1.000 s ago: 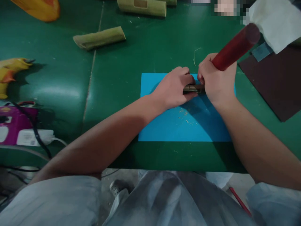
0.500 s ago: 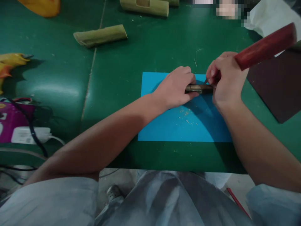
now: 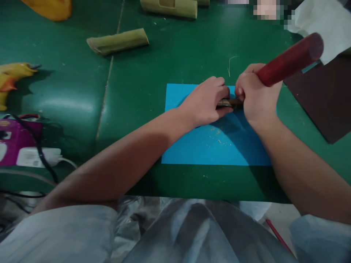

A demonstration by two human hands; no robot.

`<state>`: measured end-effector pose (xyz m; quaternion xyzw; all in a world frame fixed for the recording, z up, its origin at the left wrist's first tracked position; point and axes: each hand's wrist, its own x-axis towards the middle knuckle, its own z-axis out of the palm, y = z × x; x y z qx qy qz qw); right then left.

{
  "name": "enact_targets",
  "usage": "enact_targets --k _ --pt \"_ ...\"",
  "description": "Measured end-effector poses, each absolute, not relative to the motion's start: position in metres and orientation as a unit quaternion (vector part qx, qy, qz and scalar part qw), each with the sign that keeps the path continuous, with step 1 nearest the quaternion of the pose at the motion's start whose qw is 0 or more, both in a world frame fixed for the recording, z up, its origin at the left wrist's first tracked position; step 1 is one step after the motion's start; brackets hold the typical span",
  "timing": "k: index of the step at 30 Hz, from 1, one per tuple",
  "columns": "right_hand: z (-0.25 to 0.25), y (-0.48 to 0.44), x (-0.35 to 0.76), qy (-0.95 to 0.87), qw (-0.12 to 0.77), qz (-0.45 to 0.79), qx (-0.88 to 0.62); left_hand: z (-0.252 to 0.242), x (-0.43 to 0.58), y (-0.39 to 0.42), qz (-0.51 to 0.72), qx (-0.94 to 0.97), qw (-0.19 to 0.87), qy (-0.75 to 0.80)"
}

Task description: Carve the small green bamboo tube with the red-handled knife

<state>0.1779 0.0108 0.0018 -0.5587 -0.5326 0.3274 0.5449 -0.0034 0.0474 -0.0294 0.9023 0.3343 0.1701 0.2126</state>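
On a blue sheet (image 3: 192, 151), my left hand (image 3: 204, 100) is closed around a short, narrow piece of dark bamboo (image 3: 225, 103), pinching it between thumb and fingers. My right hand (image 3: 259, 96) grips a tool with a thick red handle (image 3: 290, 60), which slants up and to the right out of the fist. The tool's working end is hidden behind my fingers at the bamboo's right end. Small pale shavings (image 3: 218, 138) lie scattered on the sheet below.
A cut bamboo tube (image 3: 119, 42) lies at upper left, and a notched bamboo tube (image 3: 181, 9) at the top. A yellow tool (image 3: 16, 71) and a purple box (image 3: 23, 135) with cables are on the left. A dark brown board (image 3: 326, 98) and white paper (image 3: 320, 25) are on the right.
My right hand has moved left toward my left hand, and the red handle has swung left with it. Less of the bamboo shows between the hands. My left hand stays in place.
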Motion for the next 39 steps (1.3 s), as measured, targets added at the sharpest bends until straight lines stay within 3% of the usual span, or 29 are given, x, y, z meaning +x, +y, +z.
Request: enact_targets --k 5,10,18,39 --pt "0.004 0.014 0.175 -0.508 0.537 0.381 -0.555 -0.025 -0.001 0.051 0.147 0.910 0.197 0.335" --pt "-0.007 0.016 0.177 -0.488 0.631 0.318 -0.513 -0.030 -0.005 0.052 0.178 0.906 0.194 0.331" --pt "-0.006 0.014 0.179 -0.515 0.600 0.332 -0.514 -0.033 -0.007 0.050 0.181 0.909 0.185 0.327" --pt "-0.013 0.012 0.177 -0.515 0.616 0.324 -0.500 -0.026 -0.004 0.048 0.153 0.914 0.164 0.338"
